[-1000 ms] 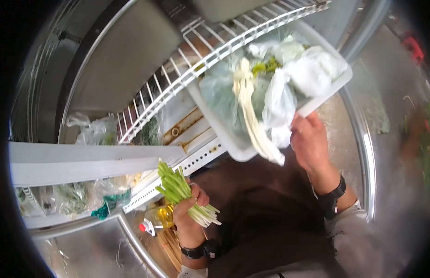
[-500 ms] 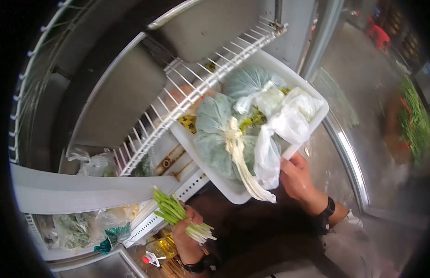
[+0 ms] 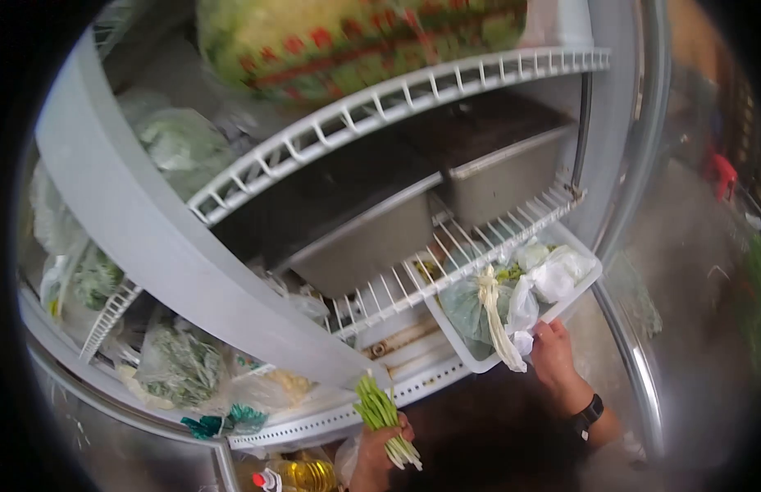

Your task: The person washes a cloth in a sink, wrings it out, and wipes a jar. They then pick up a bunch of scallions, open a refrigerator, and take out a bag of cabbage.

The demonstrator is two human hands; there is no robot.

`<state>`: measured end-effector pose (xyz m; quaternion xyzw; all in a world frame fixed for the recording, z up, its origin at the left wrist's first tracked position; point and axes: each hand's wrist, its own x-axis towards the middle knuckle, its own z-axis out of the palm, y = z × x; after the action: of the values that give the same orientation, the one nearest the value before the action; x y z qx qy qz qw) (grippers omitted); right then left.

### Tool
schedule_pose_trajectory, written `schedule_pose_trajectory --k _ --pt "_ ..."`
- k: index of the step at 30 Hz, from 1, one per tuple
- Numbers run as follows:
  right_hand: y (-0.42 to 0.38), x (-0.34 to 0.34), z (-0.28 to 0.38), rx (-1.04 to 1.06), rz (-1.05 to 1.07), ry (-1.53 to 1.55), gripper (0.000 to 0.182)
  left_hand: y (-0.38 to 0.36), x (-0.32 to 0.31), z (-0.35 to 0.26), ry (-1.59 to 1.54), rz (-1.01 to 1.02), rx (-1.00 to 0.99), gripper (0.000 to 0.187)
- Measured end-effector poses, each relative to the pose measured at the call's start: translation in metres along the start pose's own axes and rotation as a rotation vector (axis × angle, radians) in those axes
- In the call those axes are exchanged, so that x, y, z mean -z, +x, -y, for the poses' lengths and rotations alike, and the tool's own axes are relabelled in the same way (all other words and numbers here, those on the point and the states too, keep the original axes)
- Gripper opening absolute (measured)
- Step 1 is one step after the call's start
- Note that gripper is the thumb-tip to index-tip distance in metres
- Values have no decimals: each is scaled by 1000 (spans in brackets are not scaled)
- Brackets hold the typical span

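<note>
My left hand (image 3: 379, 445) is closed around a bunch of spring onions (image 3: 384, 414), green tops up and pale cut ends down, in front of the fridge's centre post. At the front rim of a white plastic tub (image 3: 471, 354), my right hand (image 3: 553, 354) grips the edge, fingers curled over it. The tub juts partly out of the fridge below a wire shelf. Inside it lie a green-tinted bag (image 3: 467, 307) tied with a cream strip (image 3: 489, 307) and a white plastic bag (image 3: 565, 275). Part of the tub's back is hidden by the shelf.
Metal pans (image 3: 372, 242) stand on the wire shelf (image 3: 454, 275); a large printed bag of vegetables (image 3: 364, 41) sits above. Bagged greens (image 3: 179, 361) lie left of the post (image 3: 192, 254). Below is an oil bottle (image 3: 303, 476). The door edge (image 3: 631, 353) stands at right.
The view has lifted and widened, bringing in the upper shelf. The tub appears farther under the wire shelf, my right hand still at its rim. My left hand keeps the spring onions.
</note>
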<state>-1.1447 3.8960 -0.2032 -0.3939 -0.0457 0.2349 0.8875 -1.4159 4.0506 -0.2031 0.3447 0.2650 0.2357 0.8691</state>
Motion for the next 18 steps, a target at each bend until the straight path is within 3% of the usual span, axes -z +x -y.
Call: schedule_pose_trajectory --k 3,6,10,18 --pt "38 6 -11 -55 73 -33 11 -2 2 -3 5 13 32 34" --pt "71 0 -18 -86 110 -64 12 15 50 19 92 13 138 29" --pt "107 -7 -25 -86 97 -80 13 4 21 9 117 -49 92 30" --pt "116 -28 -24 -13 66 -114 15 -5 5 -2 -29 50 46 36"
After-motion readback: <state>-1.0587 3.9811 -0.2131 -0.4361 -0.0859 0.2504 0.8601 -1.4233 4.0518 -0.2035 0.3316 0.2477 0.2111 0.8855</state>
